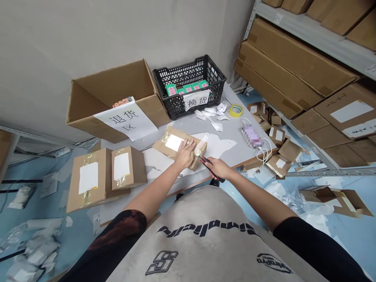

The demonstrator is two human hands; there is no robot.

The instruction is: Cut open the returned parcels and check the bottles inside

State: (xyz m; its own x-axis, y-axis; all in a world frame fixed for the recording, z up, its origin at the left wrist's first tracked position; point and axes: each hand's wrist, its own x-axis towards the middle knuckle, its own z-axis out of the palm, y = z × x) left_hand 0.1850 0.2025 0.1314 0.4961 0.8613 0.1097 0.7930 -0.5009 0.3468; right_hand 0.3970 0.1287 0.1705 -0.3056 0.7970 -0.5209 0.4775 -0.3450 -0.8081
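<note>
A small taped cardboard parcel [173, 143] with a white label lies on the grey table [235, 131] in front of me. My left hand [185, 153] presses flat on its near end, fingers stretched out. My right hand [219, 168] is closed round a pair of red-handled scissors [205, 159], whose tip touches the parcel's right end.
Two more labelled parcels [122, 168] [88, 178] lie at the table's left. A big open carton [114, 98] with a paper sign and a black crate [190, 84] stand at the back. A tape roll [235, 110], paper scraps and a blurred phone [252, 135] lie right. Shelves of cartons [293, 66] stand right; torn boxes litter the floor.
</note>
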